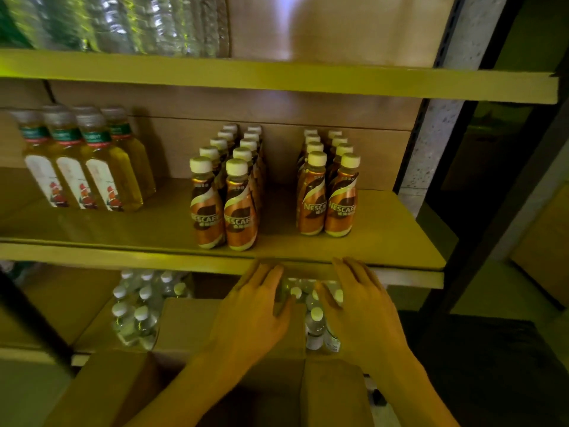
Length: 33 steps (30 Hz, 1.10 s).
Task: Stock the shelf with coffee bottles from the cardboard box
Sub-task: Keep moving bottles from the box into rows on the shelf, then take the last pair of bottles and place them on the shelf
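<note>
Two double rows of brown Nescafe coffee bottles with white caps stand on the middle shelf [385,248]: a left group [226,198] and a right group [326,192], with a gap between them. My left hand [252,309] and my right hand [360,306] hover just below the shelf's front edge, fingers spread and empty. Below my forearms is the open cardboard box [335,392], its flaps folded out; its inside is dark and hidden by my arms.
Yellow drink bottles [89,167] stand at the shelf's left. Packs of clear water bottles [138,309] and closed cartons [184,322] fill the lower shelf. Wrapped water packs [123,23] sit on the top shelf. A dark upright post [480,211] stands at right.
</note>
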Each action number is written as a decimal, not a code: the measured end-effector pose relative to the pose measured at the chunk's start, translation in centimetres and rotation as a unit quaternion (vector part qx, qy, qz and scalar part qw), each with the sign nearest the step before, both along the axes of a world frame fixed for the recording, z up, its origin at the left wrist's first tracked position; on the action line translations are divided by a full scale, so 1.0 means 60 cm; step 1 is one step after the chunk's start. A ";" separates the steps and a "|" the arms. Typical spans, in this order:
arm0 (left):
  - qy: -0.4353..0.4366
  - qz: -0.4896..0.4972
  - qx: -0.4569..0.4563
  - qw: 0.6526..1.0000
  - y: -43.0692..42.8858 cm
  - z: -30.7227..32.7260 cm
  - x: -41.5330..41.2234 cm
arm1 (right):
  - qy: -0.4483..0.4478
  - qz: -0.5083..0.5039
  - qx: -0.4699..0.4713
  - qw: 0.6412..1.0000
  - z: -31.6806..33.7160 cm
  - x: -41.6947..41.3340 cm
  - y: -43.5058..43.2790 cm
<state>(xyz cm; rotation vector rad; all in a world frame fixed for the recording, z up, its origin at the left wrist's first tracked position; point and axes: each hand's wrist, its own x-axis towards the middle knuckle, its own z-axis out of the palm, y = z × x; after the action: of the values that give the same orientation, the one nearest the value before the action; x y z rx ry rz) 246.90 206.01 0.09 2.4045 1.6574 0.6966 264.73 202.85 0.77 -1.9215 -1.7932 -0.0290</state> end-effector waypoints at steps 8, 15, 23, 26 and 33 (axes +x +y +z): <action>0.039 0.033 -0.133 0.990 -0.093 -0.129 -0.122 | -0.014 0.098 -0.154 0.983 -0.119 -0.115 -0.062; 0.121 0.114 -0.251 0.954 -0.133 -0.270 -0.224 | -0.038 0.165 -0.297 0.940 -0.249 -0.210 -0.065; 0.066 0.149 -0.405 0.900 -0.158 -0.369 -0.249 | -0.094 0.250 -0.438 0.858 -0.366 -0.291 -0.017; -0.019 0.201 -0.464 0.863 -0.156 -0.377 -0.234 | -0.121 0.285 -0.463 0.830 -0.398 -0.312 0.009; -0.495 0.502 -0.427 0.566 -0.119 -0.391 -0.207 | -0.110 0.314 -0.505 0.797 -0.443 -0.363 0.098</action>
<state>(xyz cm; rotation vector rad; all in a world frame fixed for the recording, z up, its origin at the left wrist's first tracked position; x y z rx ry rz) 234.51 198.86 -23.39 0.0736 1.8498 0.7773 242.97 208.75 -25.82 -1.7823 -2.8783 1.2052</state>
